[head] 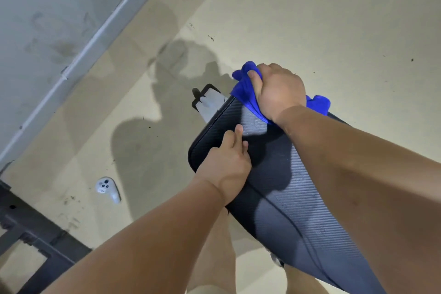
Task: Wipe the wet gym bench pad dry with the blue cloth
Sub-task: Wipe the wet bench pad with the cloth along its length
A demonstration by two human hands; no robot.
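The dark ribbed bench pad (281, 188) runs from the centre of the view down to the lower right. My right hand (278, 92) is bunched around the blue cloth (245, 93) and presses it on the pad's far end. My left hand (226, 162) rests on the pad's left edge, fingers curled over the rim and the index finger stretched across the surface. My right forearm hides part of the pad's right side.
A white and black bench foot (207, 100) sticks out beyond the pad's far end. A white handheld controller (107, 188) lies on the beige floor at the left. A dark metal frame (31, 231) stands at the lower left, a grey wall (43, 19) at the upper left.
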